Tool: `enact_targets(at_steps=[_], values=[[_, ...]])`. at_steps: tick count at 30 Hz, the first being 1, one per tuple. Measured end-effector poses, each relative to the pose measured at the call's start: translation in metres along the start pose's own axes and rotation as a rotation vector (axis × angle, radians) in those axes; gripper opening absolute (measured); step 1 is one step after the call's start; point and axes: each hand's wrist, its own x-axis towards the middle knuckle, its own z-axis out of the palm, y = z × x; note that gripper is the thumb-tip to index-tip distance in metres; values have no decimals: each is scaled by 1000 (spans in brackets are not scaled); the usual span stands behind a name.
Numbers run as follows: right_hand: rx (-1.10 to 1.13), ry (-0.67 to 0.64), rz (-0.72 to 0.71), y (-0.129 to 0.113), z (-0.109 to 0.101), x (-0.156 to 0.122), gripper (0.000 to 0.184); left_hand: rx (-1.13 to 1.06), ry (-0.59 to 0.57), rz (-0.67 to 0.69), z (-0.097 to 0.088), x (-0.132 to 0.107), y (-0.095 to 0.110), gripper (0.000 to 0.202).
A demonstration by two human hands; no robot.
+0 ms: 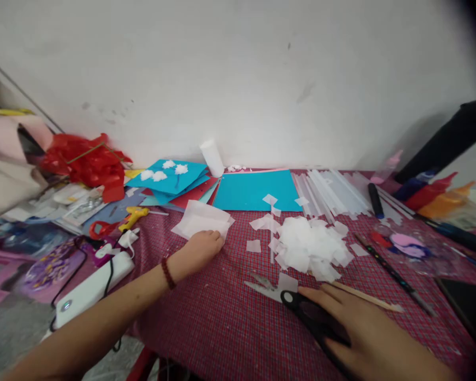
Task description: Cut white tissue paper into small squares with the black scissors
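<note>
At the lower right corner of a small stack of thin white paper sheets (202, 218), my left hand (200, 252) has its fingers closed on the edge; the fingertips are partly hidden. My right hand (353, 323) holds black-handled scissors (289, 297) low over the cloth, fingers about the loops. The scissor blades are slightly apart and point left, beside a loose white square (287, 282). Beyond the right hand lies a heap of cut white paper pieces (313, 244), with several squares scattered around it. A thin wooden stick (367, 296) rests just past that hand.
Blue card (257, 190) lies by the wall, left of translucent strips (329, 190). White fluffy tufts sit on another blue card (168, 182). A yellow glue gun (133, 217), a white power bank (95, 288) and cables are at left. A patterned pen (392, 272) lies right.
</note>
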Motion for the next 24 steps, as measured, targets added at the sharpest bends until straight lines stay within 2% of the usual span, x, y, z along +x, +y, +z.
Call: enact_targets(at_steps=[4,8,11,13,16,17,18,20,24], values=[[-50,-6,-76,-6,13,-1,65,-209,161,-142,1,11,-17,11],[-125,29,-58,-7,21,-2,63,-523,345,-285,-15,12,-46,9],[-162,23,-59,-5,24,0,63,-742,527,-355,-37,-5,-63,13],[-173,13,-72,-3,25,3,62,-843,636,-383,-52,-24,-64,18],[-181,30,-86,-4,24,6,61,-927,758,-389,-67,-55,-44,18],[-182,40,-88,-5,22,5,60,-880,768,-394,-69,-63,-32,15],[-183,46,-85,-7,20,2,60,-789,731,-386,-68,-69,-20,13],[-180,43,-61,-12,14,-11,61,-556,600,-267,-59,-77,7,6],[-150,-5,67,-19,1,-54,67,-239,385,145,-14,-78,48,16]])
